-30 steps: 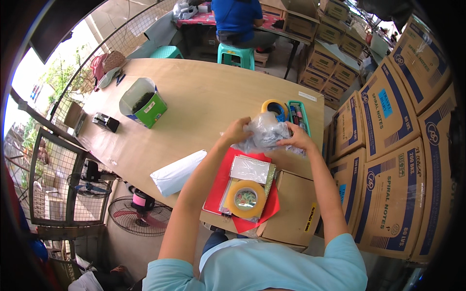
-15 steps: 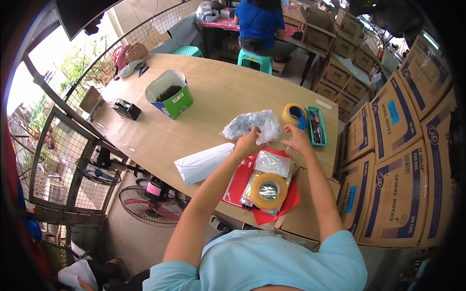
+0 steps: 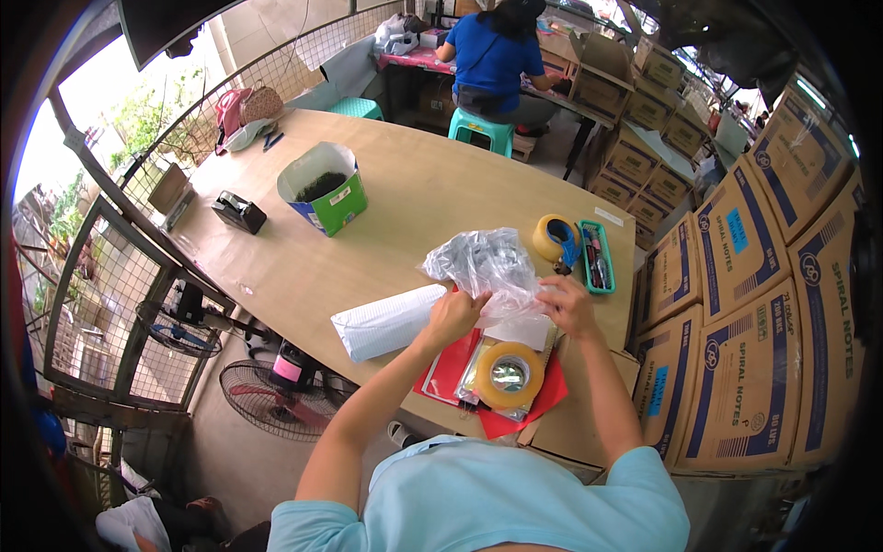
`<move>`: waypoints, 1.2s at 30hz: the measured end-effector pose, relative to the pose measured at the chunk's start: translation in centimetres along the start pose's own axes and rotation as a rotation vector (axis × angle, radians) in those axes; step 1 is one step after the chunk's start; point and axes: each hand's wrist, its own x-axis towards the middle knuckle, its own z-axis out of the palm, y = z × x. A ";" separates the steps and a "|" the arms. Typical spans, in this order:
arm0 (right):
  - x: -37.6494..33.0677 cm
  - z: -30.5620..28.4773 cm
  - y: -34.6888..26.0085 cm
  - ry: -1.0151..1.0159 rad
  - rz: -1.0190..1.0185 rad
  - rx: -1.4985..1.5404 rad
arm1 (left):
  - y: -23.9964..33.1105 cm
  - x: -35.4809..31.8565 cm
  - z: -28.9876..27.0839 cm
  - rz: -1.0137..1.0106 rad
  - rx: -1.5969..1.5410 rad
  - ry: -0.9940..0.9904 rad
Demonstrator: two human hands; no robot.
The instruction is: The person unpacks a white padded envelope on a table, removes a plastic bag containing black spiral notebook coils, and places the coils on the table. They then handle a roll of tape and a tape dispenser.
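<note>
A crumpled clear bag is held at frame centre, above the table. The left hand is pinched on its lower left edge; the right hand is closed on its lower right edge. Film judged thin, limp, light, slippery and easily torn; contents cannot be made out. Best taken at a gathered edge, as seen. Below the hands: a stiff tan tape roll on flat red sheets. Left of centre: a soft white roll. Upper left: a green box, open-topped.
</note>
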 end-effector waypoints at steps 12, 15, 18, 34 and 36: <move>0.4 -5.1 -7.6 -0.198 0.619 1.909 | 1.9 -6.4 -1.9 0.447 -0.081 0.209; 3.2 1.5 -8.1 -0.755 0.796 2.083 | 2.4 -7.3 -2.3 0.357 -0.132 0.165; 4.5 5.4 -4.2 -0.674 1.067 2.133 | 0.9 -7.9 -2.1 0.336 -0.108 0.292; 5.3 12.7 -1.9 0.090 1.048 1.173 | 2.3 -9.6 -1.5 0.275 -0.173 0.453; 5.4 14.8 -0.4 0.349 0.967 1.327 | 2.8 -9.7 -1.4 0.294 -0.184 0.452</move>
